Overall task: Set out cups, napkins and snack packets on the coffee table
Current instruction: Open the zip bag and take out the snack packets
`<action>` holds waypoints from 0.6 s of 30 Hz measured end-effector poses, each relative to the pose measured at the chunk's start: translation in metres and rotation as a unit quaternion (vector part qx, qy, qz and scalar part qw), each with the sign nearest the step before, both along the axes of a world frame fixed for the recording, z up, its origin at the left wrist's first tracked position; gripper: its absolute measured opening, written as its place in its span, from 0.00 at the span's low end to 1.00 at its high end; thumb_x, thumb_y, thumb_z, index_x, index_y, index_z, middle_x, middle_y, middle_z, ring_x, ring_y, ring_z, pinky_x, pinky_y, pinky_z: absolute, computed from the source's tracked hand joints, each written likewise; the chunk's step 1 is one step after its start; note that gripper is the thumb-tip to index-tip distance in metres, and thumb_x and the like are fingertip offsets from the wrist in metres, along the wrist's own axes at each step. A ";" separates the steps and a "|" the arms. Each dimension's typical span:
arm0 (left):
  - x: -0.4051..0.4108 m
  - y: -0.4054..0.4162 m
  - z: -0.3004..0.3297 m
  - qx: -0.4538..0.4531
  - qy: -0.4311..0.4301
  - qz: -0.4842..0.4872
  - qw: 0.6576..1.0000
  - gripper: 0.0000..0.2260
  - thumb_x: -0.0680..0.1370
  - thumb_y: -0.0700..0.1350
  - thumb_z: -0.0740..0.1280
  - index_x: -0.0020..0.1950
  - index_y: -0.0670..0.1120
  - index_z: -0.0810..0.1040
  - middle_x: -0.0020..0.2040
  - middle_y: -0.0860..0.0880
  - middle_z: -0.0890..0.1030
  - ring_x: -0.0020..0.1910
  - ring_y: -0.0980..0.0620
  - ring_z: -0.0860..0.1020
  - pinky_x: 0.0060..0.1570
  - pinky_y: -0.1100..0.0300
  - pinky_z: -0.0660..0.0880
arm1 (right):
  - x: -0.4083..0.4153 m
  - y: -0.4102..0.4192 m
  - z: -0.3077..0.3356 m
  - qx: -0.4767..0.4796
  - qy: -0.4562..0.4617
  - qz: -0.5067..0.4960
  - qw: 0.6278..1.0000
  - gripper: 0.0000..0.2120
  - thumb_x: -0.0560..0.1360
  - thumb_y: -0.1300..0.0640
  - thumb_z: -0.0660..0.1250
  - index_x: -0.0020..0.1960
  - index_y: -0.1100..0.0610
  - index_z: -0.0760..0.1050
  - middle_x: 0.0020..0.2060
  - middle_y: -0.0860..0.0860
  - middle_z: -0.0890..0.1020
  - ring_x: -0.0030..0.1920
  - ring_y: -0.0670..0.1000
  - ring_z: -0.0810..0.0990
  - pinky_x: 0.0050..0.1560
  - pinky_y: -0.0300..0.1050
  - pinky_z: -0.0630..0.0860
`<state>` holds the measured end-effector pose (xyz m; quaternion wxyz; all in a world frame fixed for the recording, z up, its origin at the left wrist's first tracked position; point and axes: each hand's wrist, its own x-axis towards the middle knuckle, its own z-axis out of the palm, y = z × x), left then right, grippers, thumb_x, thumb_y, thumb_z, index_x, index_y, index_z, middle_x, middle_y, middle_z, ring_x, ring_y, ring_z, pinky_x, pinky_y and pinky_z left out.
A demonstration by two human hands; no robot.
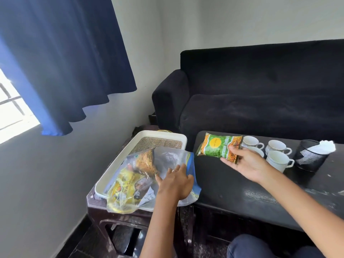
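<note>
Surroundings: a black upholstered sofa [260, 94] stands behind the dark coffee table [232, 183]; a dark blue curtain [65, 62] hangs at left.
On the table: four white ceramic cups [278, 160] cluster beside a black mesh holder with white napkins [312, 155].
Side stool: a white rectangular tray [141, 142] carries a clear plastic bag of snack packets [141, 175].
Left hand [175, 181]: fingers extended, pressing flat on the plastic bag.
Right hand [245, 162]: pinching a green and orange snack packet [219, 148] by its end, over the table's near-left corner, just beside the cups.
</note>
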<state>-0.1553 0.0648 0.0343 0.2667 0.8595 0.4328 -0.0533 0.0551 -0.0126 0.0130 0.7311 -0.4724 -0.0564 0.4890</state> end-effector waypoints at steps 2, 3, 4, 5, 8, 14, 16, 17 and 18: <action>-0.001 0.000 0.003 -0.025 0.032 -0.006 0.999 0.19 0.80 0.46 0.51 0.69 0.43 0.65 0.73 0.45 0.66 0.74 0.42 0.61 0.70 0.36 0.53 | -0.001 0.008 0.000 0.012 0.004 -0.014 1.000 0.08 0.76 0.67 0.63 0.54 0.62 0.73 0.53 0.57 0.81 0.54 0.55 0.79 0.57 0.57 0.75; -0.001 0.000 0.003 -0.036 0.046 -0.011 0.998 0.19 0.80 0.45 0.51 0.70 0.43 0.65 0.73 0.44 0.66 0.73 0.42 0.62 0.70 0.38 0.55 | -0.003 0.014 0.001 0.012 0.000 -0.015 1.000 0.08 0.76 0.67 0.63 0.54 0.62 0.74 0.53 0.57 0.80 0.54 0.55 0.79 0.57 0.57 0.75; -0.001 0.000 0.003 -0.045 0.059 -0.014 0.997 0.20 0.80 0.45 0.52 0.71 0.44 0.64 0.73 0.44 0.66 0.73 0.42 0.63 0.70 0.39 0.57 | -0.006 0.022 0.001 0.009 -0.007 -0.014 1.000 0.09 0.76 0.67 0.63 0.55 0.63 0.73 0.54 0.57 0.80 0.54 0.55 0.79 0.56 0.57 0.75; -0.001 0.000 0.003 -0.051 0.072 -0.016 0.996 0.20 0.80 0.45 0.52 0.72 0.45 0.64 0.73 0.43 0.66 0.72 0.42 0.64 0.70 0.39 0.58 | -0.009 0.031 0.001 0.003 -0.015 -0.014 1.000 0.11 0.76 0.67 0.63 0.57 0.64 0.73 0.55 0.58 0.79 0.54 0.55 0.78 0.56 0.56 0.75; 0.000 0.002 0.002 -0.066 0.092 -0.014 0.993 0.20 0.80 0.45 0.54 0.72 0.46 0.65 0.73 0.42 0.67 0.71 0.42 0.66 0.70 0.40 0.60 | -0.022 0.064 -0.002 -0.013 -0.035 -0.013 0.999 0.11 0.75 0.68 0.64 0.58 0.65 0.72 0.57 0.60 0.78 0.56 0.56 0.77 0.58 0.57 0.74; 0.004 0.001 0.003 -0.067 0.121 -0.004 0.990 0.22 0.80 0.42 0.54 0.75 0.45 0.62 0.75 0.42 0.64 0.72 0.41 0.64 0.71 0.40 0.59 | -0.048 0.142 -0.007 -0.059 -0.064 -0.023 0.996 0.02 0.75 0.66 0.66 0.47 0.64 0.73 0.60 0.64 0.77 0.61 0.60 0.76 0.59 0.56 0.75; 0.007 -0.001 0.003 -0.058 0.136 -0.001 0.989 0.22 0.79 0.41 0.55 0.75 0.45 0.62 0.75 0.42 0.63 0.73 0.41 0.63 0.71 0.38 0.58 | -0.054 0.162 -0.013 -0.092 -0.092 -0.026 0.991 0.09 0.75 0.64 0.67 0.54 0.66 0.74 0.60 0.63 0.77 0.61 0.60 0.76 0.57 0.54 0.75; 0.008 -0.001 0.003 -0.054 0.143 0.000 0.988 0.22 0.79 0.41 0.55 0.74 0.44 0.62 0.75 0.41 0.63 0.73 0.40 0.63 0.71 0.37 0.57 | -0.057 0.170 -0.017 -0.118 -0.119 -0.022 0.986 0.13 0.75 0.63 0.67 0.57 0.67 0.73 0.60 0.63 0.78 0.60 0.60 0.77 0.57 0.53 0.75; 0.009 -0.002 0.003 -0.050 0.151 0.000 0.987 0.22 0.79 0.41 0.55 0.74 0.44 0.62 0.75 0.40 0.63 0.73 0.40 0.63 0.70 0.37 0.57 | -0.059 0.177 -0.021 -0.150 -0.154 -0.017 0.976 0.15 0.75 0.62 0.68 0.59 0.67 0.73 0.59 0.62 0.78 0.58 0.60 0.78 0.56 0.52 0.75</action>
